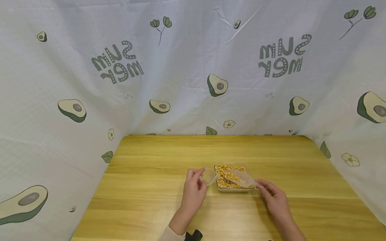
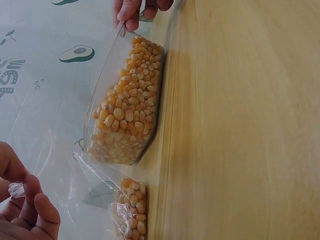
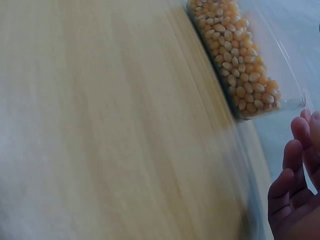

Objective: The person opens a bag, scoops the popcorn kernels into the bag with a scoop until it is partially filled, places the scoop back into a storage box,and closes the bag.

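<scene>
A clear rectangular container [image 1: 236, 189] of yellow corn kernels [image 1: 221, 182] stands on the wooden table. My right hand [image 1: 275, 199] pinches the handle of a translucent scoop [image 1: 248, 180], whose blade lies over the container with kernels on it. To the left of the container, my left hand [image 1: 193, 190] pinches the edge of a clear plastic bag [image 1: 210, 176], its mouth spread towards the scoop. Kernels [image 2: 132, 210] lie in the bottom of the bag in the left wrist view. The right wrist view shows the right fingers [image 3: 293, 162] beside the container's end.
The wooden table [image 1: 144, 187] reaches back to a pale curtain [image 1: 187, 67] printed with avocados, which also hangs along both sides. A black strap piece [image 1: 194, 235] shows at the left wrist, by a beige sleeve [image 1: 172, 234].
</scene>
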Motion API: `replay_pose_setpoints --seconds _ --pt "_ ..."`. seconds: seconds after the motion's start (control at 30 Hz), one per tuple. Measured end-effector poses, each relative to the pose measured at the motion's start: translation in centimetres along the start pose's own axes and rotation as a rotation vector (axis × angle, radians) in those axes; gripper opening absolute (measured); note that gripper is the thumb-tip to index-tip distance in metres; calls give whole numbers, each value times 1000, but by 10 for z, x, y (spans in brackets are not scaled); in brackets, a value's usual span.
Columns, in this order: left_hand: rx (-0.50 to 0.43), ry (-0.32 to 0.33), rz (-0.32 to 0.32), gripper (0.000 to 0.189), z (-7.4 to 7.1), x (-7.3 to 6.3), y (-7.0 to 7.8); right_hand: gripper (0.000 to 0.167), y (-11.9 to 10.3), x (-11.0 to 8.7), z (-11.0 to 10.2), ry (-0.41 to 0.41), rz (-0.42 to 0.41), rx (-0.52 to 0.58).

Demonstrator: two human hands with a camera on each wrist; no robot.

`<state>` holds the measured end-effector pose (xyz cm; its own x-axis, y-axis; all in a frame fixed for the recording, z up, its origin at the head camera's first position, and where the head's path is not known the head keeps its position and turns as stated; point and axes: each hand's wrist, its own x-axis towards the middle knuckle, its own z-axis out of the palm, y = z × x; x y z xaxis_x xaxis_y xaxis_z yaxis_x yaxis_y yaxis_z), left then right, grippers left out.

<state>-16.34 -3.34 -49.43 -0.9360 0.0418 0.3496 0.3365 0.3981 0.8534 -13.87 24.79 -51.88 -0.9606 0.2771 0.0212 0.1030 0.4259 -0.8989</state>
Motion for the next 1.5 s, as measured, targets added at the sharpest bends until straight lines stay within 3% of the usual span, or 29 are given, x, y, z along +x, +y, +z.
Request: replay_pose_setpoints --seconds 0.33,0.63,0.73,1.0,1.27,1.5 --pt "-6 13 28 43 0 1 0 35 -1 -2 -4 17 -10 112" --pt "-8 2 4 44 1 2 1 37 -13 -4 -13 -4 18 26" --pt "-9 8 8 44 1 2 0 35 -21 -6 -14 -4 -21 -3" --pt "10 28 46 43 3 3 -1 30 -41 -12 -8 4 -149 53" --pt "-3 2 33 43 4 4 -1 27 -52 -14 -2 -5 -197 56" --pt "-14 -9 29 44 4 3 1 25 -61 -15 1 -30 -236 -32"
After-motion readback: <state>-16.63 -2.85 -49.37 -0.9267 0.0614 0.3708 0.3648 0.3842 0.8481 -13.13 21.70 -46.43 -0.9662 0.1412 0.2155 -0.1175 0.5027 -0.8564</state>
